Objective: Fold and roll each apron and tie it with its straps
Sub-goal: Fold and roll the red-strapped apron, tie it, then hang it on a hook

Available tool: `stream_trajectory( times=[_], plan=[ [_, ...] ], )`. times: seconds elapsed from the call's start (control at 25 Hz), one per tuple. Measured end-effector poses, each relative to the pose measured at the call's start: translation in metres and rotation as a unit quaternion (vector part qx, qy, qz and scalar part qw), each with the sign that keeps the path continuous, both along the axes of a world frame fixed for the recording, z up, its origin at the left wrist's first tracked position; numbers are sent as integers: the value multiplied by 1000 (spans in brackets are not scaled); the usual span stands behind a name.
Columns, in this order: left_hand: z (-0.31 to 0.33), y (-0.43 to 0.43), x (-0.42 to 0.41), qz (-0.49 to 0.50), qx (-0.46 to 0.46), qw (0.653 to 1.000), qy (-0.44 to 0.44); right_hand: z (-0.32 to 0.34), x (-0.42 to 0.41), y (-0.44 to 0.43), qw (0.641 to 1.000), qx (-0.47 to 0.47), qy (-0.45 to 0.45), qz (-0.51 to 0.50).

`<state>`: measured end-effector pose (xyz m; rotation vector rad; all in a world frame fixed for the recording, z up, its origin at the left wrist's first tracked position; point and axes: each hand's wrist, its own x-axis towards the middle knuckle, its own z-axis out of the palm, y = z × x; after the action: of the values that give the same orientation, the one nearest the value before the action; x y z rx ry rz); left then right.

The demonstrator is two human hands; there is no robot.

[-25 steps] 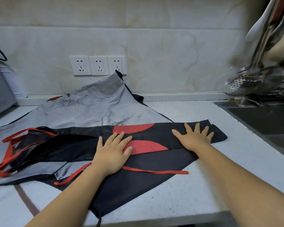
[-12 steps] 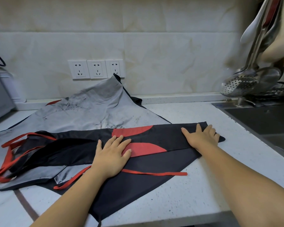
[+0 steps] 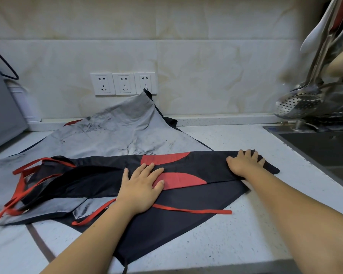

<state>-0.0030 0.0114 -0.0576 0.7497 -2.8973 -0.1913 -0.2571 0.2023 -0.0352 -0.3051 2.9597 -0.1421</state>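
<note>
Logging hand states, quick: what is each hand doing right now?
Left hand: open, pressing flat on the black apron.
Right hand: fingers curled on the apron's far end; grip cannot be told.

The apron [image 3: 99, 180] is matt black cloth with red patches. The counter [image 3: 246, 234] is smooth speckled stone, the wall [image 3: 206, 66] glossy tile, the skimmer [image 3: 297, 105] at upper right shiny perforated metal.

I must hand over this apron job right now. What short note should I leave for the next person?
Left hand: flat, pressing the middle of the black apron.
Right hand: on its right end, fingers bent; grip unclear.
Grey cloth, likely a second apron, lies spread behind it.
Done: black apron folded into a band.
Left: roll it, tie with the red straps, then the grey one.
</note>
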Motion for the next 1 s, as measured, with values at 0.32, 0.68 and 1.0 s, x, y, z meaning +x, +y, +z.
stream_trajectory(
  times=[0.32,0.68,1.0],
  plan=[
    [9,-12,9,-20,70,994,81,-6,156,-114,932,-112,33,342],
    [19,-115,124,88,-66,990,86,6,165,-127,953,-120,58,272],
    [36,-136,167,149,-45,977,148,12,210,-171,916,-119,101,369]
  ],
)
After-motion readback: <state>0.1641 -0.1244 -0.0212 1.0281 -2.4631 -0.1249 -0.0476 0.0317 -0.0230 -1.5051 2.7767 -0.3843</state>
